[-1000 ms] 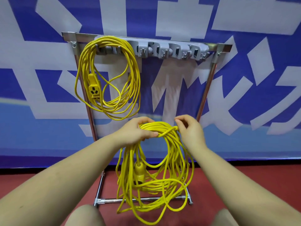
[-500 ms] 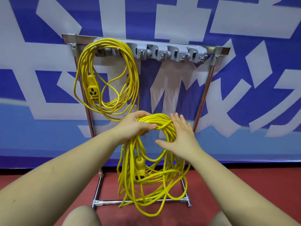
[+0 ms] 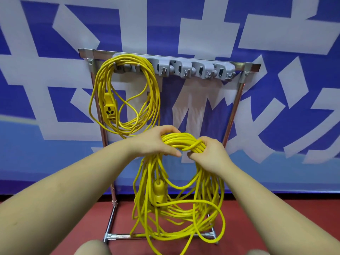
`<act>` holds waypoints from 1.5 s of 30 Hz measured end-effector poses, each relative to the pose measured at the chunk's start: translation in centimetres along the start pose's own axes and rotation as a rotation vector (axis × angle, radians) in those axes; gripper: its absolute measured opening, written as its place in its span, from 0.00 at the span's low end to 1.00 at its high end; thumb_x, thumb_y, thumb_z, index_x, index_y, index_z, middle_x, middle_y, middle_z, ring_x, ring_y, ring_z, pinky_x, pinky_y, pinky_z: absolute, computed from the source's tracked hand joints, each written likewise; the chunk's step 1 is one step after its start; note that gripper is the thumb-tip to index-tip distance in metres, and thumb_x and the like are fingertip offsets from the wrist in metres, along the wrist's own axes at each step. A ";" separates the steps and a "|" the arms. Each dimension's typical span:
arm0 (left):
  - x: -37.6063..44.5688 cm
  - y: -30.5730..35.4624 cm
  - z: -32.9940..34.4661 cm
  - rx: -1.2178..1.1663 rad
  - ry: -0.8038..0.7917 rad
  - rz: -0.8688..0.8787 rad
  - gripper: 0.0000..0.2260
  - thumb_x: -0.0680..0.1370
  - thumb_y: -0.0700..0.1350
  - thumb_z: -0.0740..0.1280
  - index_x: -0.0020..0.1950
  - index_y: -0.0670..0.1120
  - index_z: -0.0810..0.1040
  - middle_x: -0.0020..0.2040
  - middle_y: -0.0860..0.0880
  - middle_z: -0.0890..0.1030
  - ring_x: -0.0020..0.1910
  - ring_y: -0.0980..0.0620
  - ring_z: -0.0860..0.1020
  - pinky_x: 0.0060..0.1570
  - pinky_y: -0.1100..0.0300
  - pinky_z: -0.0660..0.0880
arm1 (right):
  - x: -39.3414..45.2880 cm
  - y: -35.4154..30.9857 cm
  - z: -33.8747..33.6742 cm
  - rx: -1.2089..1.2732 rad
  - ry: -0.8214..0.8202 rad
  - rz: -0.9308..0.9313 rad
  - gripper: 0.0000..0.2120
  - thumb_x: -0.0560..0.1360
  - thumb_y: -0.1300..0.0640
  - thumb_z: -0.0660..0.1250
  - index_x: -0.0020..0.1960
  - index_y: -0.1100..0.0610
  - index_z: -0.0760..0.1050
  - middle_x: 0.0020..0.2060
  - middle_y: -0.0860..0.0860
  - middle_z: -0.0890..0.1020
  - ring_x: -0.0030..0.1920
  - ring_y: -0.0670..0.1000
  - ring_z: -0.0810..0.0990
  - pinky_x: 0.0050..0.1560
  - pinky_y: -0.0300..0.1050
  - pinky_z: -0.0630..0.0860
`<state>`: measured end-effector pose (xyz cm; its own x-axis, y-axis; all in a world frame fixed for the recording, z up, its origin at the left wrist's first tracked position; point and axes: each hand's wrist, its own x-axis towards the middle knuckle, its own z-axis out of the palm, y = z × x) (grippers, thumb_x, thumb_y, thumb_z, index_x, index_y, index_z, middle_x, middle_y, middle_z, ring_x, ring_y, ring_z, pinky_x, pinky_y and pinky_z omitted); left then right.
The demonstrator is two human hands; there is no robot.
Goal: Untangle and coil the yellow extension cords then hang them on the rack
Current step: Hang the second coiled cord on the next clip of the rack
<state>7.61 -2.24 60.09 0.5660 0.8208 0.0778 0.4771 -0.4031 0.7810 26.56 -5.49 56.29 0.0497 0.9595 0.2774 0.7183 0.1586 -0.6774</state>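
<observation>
We hold the second yellow cord coil point(image 3: 181, 203) in front of the rack point(image 3: 171, 54), lower middle of frame. Left hand point(image 3: 156, 142) grips the top of the bundle, fingers curled over the strands, thumb underneath. Right hand point(image 3: 207, 153) grips the same top bend just beside it, fingers wrapped around the strands; the two hands nearly touch.

The coil hangs loose below the hands, loops uneven, and its yellow plug end point(image 3: 159, 192) dangles inside the loops. The lowest loops reach down in front of the rack's bottom bar point(image 3: 119, 236); we cannot tell whether they touch the red floor point(image 3: 276, 218).

The first cord coil point(image 3: 127, 92) hangs on the leftmost hook of the grey hook strip point(image 3: 193, 68) at the top of the rack, its yellow socket block point(image 3: 109, 108) hanging inside the loops on the left. The remaining hooks to the right carry nothing.

The rack stands on the floor against a blue-and-white banner point(image 3: 276, 107). Our knees show at the bottom edge.
</observation>
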 end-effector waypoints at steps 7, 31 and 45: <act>-0.7 -0.9 1.4 -0.157 0.322 -0.044 0.31 0.64 0.51 0.79 0.61 0.54 0.67 0.47 0.51 0.80 0.44 0.54 0.78 0.45 0.64 0.75 | 1.3 0.0 -2.3 0.143 0.188 0.136 0.08 0.66 0.58 0.72 0.31 0.54 0.73 0.27 0.51 0.76 0.33 0.55 0.75 0.36 0.45 0.72; 8.1 6.4 -3.0 -0.198 0.122 0.114 0.05 0.74 0.41 0.70 0.48 0.44 0.76 0.35 0.51 0.80 0.31 0.55 0.77 0.32 0.61 0.75 | 6.3 0.3 -14.8 0.249 -0.089 0.008 0.13 0.68 0.52 0.73 0.51 0.54 0.78 0.40 0.54 0.83 0.42 0.51 0.82 0.44 0.45 0.79; 19.7 11.0 -3.8 0.173 0.393 0.188 0.14 0.79 0.54 0.63 0.62 0.52 0.68 0.50 0.50 0.79 0.46 0.53 0.77 0.42 0.61 0.69 | 16.7 3.0 -20.3 0.206 0.139 -0.081 0.17 0.75 0.41 0.60 0.56 0.51 0.74 0.40 0.45 0.81 0.39 0.42 0.80 0.36 0.34 0.72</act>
<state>21.44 11.05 72.57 0.3718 0.8048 0.4627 0.5147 -0.5935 0.6188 43.61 6.29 72.67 0.1030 0.9026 0.4180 0.5683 0.2914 -0.7695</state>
